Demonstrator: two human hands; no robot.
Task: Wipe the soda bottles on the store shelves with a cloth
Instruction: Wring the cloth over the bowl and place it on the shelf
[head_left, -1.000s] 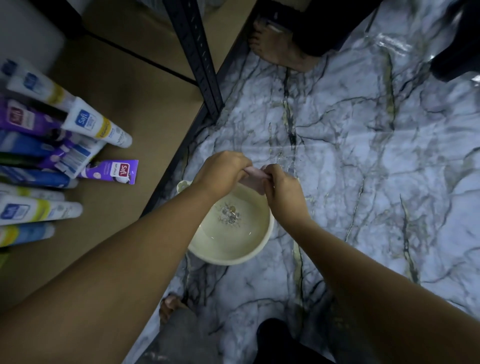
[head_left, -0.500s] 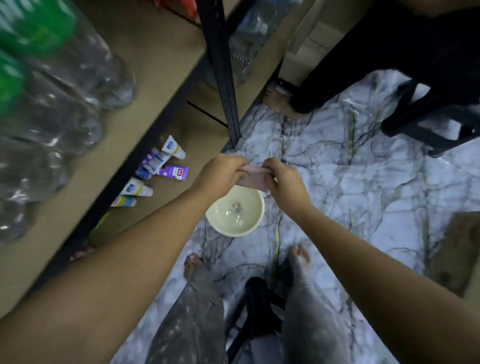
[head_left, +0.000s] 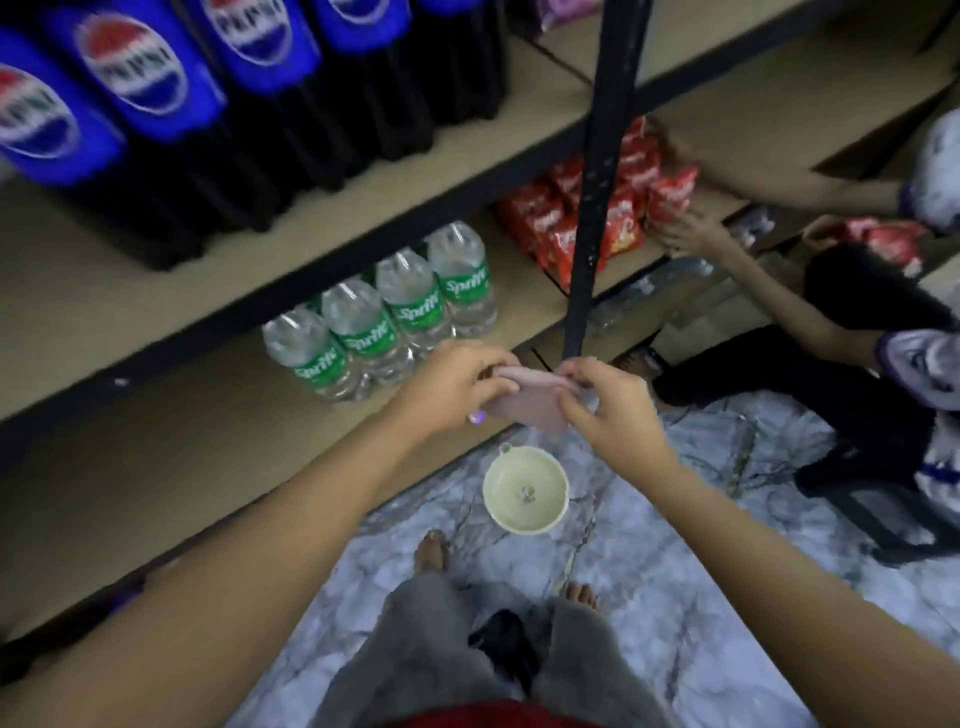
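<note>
A pink cloth (head_left: 527, 402) is stretched between my two hands at mid-frame. My left hand (head_left: 452, 387) grips its left end and my right hand (head_left: 605, 402) pinches its right end. Several clear Sprite bottles (head_left: 384, 319) with green labels stand on the lower shelf just beyond my left hand. Dark Pepsi bottles (head_left: 140, 104) with blue labels line the shelf above, at the upper left. A cream bowl (head_left: 524, 491) of water sits on the marble floor below my hands.
A black shelf upright (head_left: 597, 182) rises just beyond my hands. Red snack packets (head_left: 587, 213) fill the shelf to its right. Another person (head_left: 857, 322) crouches at the right, a hand (head_left: 685, 234) reaching to the packets. My legs and feet (head_left: 431, 551) are below.
The view has risen from the floor and bowl to the shelves, so the Sprite and Pepsi bottles now show. My hands have lifted the cloth away from the bowl, still holding it.
</note>
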